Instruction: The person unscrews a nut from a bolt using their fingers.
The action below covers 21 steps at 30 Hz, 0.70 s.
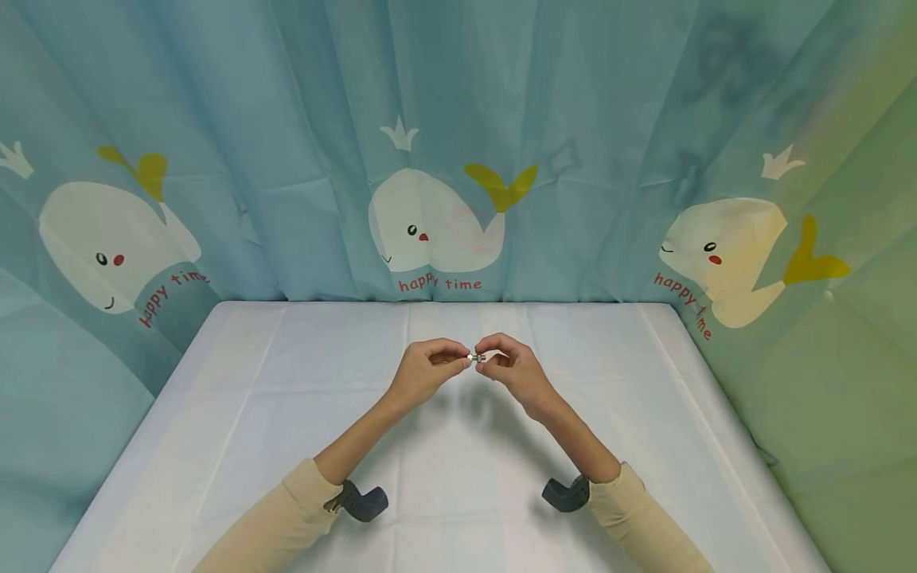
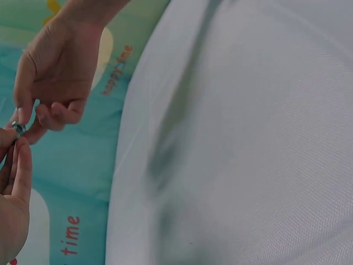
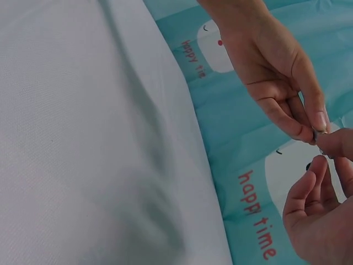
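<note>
A tiny silvery metal piece — too small to tell its shape — is held in the air above the middle of the bench, pinched between the left hand and right hand, fingertips meeting. The bench wears smooth white cloth; a teal whale-printed curtain hangs beyond — thin, pleated.
</note>
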Available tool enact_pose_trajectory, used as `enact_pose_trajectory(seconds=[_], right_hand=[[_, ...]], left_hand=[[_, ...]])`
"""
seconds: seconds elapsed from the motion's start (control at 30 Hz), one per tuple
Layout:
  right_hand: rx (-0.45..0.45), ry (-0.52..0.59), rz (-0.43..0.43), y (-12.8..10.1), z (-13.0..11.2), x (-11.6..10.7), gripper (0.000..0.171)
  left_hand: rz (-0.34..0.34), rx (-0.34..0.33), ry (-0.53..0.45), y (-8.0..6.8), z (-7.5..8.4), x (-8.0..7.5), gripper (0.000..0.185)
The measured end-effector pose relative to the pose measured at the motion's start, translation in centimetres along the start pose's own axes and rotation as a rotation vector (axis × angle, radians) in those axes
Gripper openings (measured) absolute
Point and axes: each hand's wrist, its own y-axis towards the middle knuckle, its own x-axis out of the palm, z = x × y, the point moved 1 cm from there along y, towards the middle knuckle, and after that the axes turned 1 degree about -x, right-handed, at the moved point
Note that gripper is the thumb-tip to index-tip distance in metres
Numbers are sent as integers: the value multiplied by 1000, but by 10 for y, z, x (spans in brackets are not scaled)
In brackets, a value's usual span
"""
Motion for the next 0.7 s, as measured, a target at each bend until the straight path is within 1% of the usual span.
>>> enact_pose_trajectory(seconds=[0.07, 0.13, 0.3, 0.37, 0.57, 0.7], right_hand=[[14, -11, 4, 0, 0, 0, 29], [47, -19, 14, 0, 0, -1, 32], [151, -28, 61, 1, 1, -1, 31], [170, -29, 74, 1, 1, -1, 29], [167, -22, 69, 1, 1, -1, 25], [148, 17, 65, 1, 0, -1, 19]], left_hand=[[-1, -1, -5, 0, -1, 0, 13], [-2, 5, -5, 0, -1, -1, 12], [-5, 23, 3, 1, 1, 0, 12], [-6, 21, 7, 1, 0, 0, 12], [-2, 11, 6, 1, -1, 0, 12], [-6, 6, 0, 1, -1, 0, 12]])
